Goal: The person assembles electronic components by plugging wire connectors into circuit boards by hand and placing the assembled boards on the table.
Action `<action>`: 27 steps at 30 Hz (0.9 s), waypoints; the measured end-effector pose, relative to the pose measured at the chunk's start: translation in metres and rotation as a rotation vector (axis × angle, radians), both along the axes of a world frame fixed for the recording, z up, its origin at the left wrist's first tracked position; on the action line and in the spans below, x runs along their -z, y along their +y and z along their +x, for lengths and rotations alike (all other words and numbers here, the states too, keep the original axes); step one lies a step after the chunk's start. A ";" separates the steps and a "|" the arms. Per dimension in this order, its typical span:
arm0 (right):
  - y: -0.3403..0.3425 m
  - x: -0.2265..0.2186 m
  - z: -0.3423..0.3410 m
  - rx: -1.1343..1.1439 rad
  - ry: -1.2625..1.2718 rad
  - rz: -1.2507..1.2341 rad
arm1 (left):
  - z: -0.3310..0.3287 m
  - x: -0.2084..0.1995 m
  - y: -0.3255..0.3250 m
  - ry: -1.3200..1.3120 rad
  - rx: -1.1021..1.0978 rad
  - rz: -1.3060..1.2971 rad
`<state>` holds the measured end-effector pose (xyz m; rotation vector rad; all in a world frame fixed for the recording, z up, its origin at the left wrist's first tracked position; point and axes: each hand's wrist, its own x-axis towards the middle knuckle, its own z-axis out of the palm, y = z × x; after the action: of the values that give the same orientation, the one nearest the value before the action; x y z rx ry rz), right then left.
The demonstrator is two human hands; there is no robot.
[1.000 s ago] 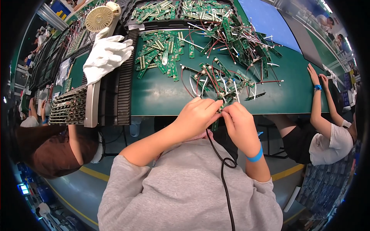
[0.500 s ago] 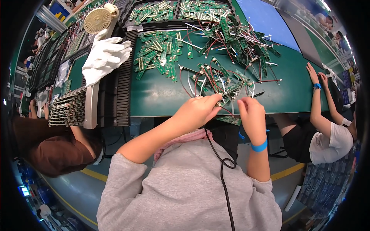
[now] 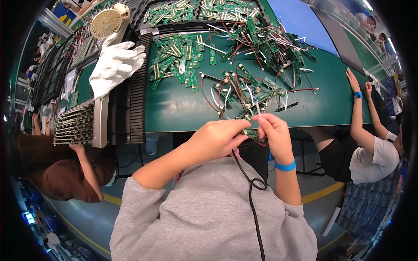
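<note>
At the table's near edge my left hand [image 3: 220, 135] pinches a small green circuit board [image 3: 250, 132] between thumb and fingers. Close beside it, my right hand [image 3: 277, 134] is closed on a white cable [image 3: 257, 107], which stands up from the fingertips. A short red wire lies by the held board. Just beyond my hands is a loose pile of circuit boards with red, black and white wires [image 3: 248, 82]. My fingers partly hide the board's end, so where the cable meets it cannot be seen.
A larger heap of wired boards [image 3: 270, 48] lies farther back, with bare boards [image 3: 180, 61] to its left. White gloves [image 3: 115, 65] and a beige fan [image 3: 106, 24] rest beside black racks [image 3: 138, 87]. A co-worker's arm [image 3: 357, 104] is at right, another person at left.
Both hands have drawn nearer my body and closer together, and the held board came with my left hand. My right hand now pinches the white cable upright.
</note>
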<state>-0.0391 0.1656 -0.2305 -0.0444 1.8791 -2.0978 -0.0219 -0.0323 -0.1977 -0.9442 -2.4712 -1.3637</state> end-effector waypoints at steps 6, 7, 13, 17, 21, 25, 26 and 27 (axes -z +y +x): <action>0.000 -0.017 0.005 -0.038 -0.084 -0.185 | -0.002 0.005 -0.013 -0.377 -0.080 0.182; 0.000 -0.022 0.006 -0.097 -0.092 -0.157 | -0.002 0.007 -0.014 -0.456 -0.069 0.290; -0.003 -0.041 0.016 -0.187 -0.025 0.028 | -0.009 0.009 -0.013 -0.652 -0.072 0.547; -0.005 -0.047 0.016 -0.192 0.116 0.071 | -0.011 0.007 -0.010 -0.758 -0.037 0.667; -0.006 -0.046 0.017 -0.169 0.146 0.141 | -0.012 0.013 -0.008 -0.701 -0.043 0.646; -0.006 -0.047 0.018 -0.169 0.096 0.099 | -0.013 0.011 -0.007 -0.741 -0.022 0.687; -0.007 -0.047 0.018 -0.147 0.094 0.079 | -0.013 0.012 -0.007 -0.778 -0.011 0.698; -0.007 -0.046 0.018 -0.125 0.092 0.060 | -0.014 0.012 -0.008 -0.814 -0.001 0.708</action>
<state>-0.0206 0.1587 -0.1842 -0.2417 1.9372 -1.9865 -0.0356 -0.0399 -0.2098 -0.2287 -2.0377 -2.7482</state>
